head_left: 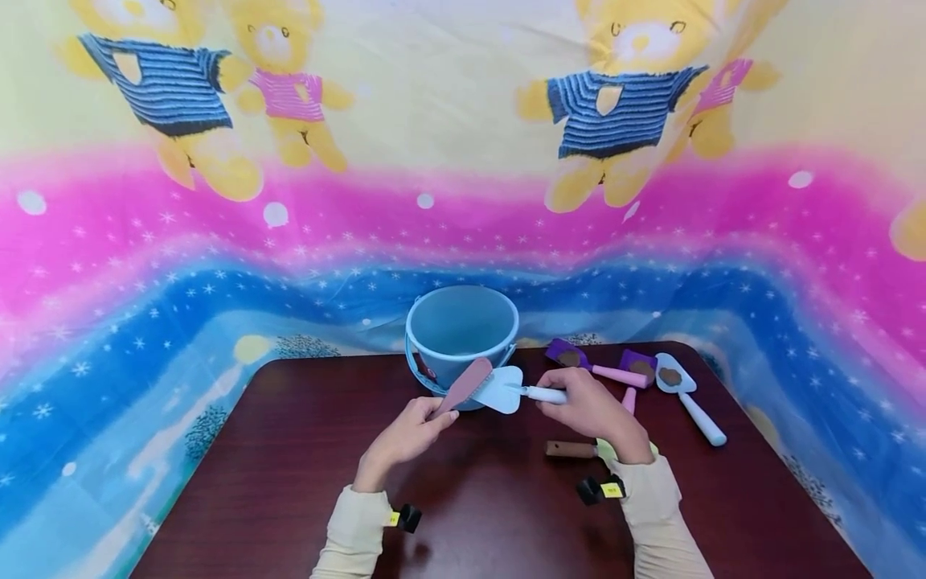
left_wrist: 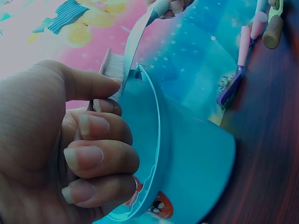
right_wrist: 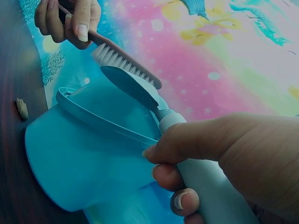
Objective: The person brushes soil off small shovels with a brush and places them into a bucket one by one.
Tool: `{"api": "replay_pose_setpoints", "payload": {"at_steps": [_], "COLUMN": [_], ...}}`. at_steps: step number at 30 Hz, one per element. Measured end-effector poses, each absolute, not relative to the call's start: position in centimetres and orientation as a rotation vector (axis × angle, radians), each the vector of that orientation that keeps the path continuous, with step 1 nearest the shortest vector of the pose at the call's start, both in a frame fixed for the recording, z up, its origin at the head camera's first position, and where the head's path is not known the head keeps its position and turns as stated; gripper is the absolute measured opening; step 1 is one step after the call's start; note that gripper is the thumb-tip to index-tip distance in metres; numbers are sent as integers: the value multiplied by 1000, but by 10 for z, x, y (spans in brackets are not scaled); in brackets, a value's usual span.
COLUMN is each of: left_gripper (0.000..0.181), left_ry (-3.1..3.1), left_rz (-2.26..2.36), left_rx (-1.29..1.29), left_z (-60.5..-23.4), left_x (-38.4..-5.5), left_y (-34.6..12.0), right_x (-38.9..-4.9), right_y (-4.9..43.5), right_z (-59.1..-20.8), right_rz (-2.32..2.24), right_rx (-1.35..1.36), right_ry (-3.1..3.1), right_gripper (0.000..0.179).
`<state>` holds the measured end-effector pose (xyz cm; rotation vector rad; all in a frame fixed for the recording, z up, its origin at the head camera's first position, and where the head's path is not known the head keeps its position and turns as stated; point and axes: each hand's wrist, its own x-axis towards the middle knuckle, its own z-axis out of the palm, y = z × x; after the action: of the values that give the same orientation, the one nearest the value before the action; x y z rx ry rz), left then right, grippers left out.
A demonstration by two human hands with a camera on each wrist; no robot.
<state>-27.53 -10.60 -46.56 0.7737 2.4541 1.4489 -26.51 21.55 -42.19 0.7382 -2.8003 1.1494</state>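
Note:
My left hand (head_left: 407, 434) grips a brush (head_left: 466, 382) with a dusty pink back and white bristles. In my right hand (head_left: 589, 406) is the pale handle of a light blue hand trowel (head_left: 502, 392). The right wrist view shows the bristles (right_wrist: 122, 60) lying along the trowel's blade (right_wrist: 131, 84), brush back uppermost. Both tools are held up at the near side of a blue bucket (head_left: 448, 366), overlapping its front wall in the head view. The bucket stands upright, its handle hanging down at the front.
Right of the bucket lie two purple shovels (head_left: 560, 347) with pink handles and a pale trowel (head_left: 680, 363) with a light blue handle, brown lumps on their blades. A brown-handled tool (head_left: 571, 449) lies partly under my right wrist. A brown lump (right_wrist: 21, 108) sits beside the bucket.

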Motion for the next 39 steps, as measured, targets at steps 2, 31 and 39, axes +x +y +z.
{"api": "replay_pose_setpoints", "payload": {"at_steps": [2, 31, 39], "left_gripper": [27, 28, 32], "left_ry": [2469, 2497, 2520], "left_rz": [1441, 1383, 1343], "left_rx": [759, 823, 882], "left_z": [-464, -464, -463], "left_x": [-275, -266, -264], "left_y": [-107, -95, -87], "right_x": [-267, -269, -269], "right_y": [215, 205, 201], "right_z": [-421, -429, -432], "right_rz": [1149, 1122, 1096], "right_rx": [744, 822, 834], "right_ry": [-2804, -2835, -2819], "right_gripper": [7, 4, 3]}}
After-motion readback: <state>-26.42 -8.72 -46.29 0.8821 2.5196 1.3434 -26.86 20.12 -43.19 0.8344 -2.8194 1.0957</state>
